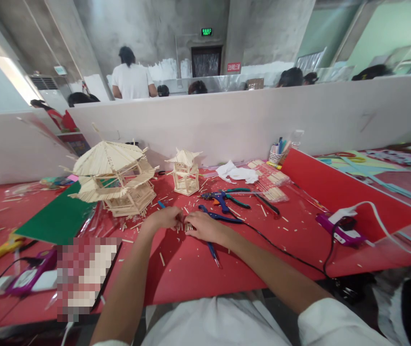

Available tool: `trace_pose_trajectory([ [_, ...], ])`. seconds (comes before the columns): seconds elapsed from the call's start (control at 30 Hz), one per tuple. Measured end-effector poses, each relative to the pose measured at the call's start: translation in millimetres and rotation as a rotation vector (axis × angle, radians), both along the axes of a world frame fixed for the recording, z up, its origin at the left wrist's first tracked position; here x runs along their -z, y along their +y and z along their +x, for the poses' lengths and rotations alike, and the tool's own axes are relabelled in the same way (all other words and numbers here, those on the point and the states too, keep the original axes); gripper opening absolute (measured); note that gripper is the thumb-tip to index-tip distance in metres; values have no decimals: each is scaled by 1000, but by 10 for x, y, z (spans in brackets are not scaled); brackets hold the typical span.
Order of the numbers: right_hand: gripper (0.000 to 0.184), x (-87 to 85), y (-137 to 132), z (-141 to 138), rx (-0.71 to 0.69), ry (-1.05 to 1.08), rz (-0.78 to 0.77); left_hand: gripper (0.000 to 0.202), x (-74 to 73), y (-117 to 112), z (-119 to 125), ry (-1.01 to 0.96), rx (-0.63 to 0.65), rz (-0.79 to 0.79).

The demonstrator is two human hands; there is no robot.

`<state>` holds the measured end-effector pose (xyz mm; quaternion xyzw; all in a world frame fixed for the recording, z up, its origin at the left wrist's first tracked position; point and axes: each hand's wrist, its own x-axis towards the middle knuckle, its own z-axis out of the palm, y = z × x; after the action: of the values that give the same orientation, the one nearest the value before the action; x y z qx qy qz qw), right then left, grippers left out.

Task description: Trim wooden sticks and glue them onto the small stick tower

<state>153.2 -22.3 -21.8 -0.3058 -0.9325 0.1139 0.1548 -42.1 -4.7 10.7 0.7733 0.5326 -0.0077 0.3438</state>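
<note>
My left hand (167, 218) and my right hand (205, 227) meet low over the red tabletop, fingers bent inward. Between the fingertips sits a small cluster of short wooden sticks (179, 227), and both hands pinch at it; the exact grip is partly hidden. Just beyond my right hand lie blue-handled pliers (219, 216). A blue glue gun (221, 199) rests farther back with its black cord trailing right. Under my right wrist, a pair of tweezers (213, 253) points toward me. A blue pen-like tool (161, 204) lies behind my left hand.
A large stick pavilion (113, 161) and a smaller one (185, 175) stand at the back. Green-handled pliers (239, 197), white cloth (236, 172) and stick packs (272, 180) lie behind. Purple power strips (338, 230) and a leaning red board (349, 192) are at the right.
</note>
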Motion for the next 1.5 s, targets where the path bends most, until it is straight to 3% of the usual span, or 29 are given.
trace_pose_trajectory([
  [0.43,18,1,-44,-64,-8,2,-9,13,-1,-7,18,-88,60,-91],
  [0.87,23,-49,-14,-8,-3,19,-73,19,-3,-6,29,-129,44,-126],
  [1.0,23,-73,-25,2,-5,32,-79,13,-45,-39,20,-3,129,-49],
  [1.13,23,-56,-24,8,-35,58,-80,42,-78,-113,86,189,119,56],
  [1.2,23,-41,-19,5,-44,61,-73,46,-89,-145,130,258,104,90],
  [1.4,21,-27,-20,-8,-55,63,-56,16,-105,-157,178,268,126,89],
  [1.5,18,-23,-21,-10,-41,48,-62,11,-109,-153,185,282,115,112],
])
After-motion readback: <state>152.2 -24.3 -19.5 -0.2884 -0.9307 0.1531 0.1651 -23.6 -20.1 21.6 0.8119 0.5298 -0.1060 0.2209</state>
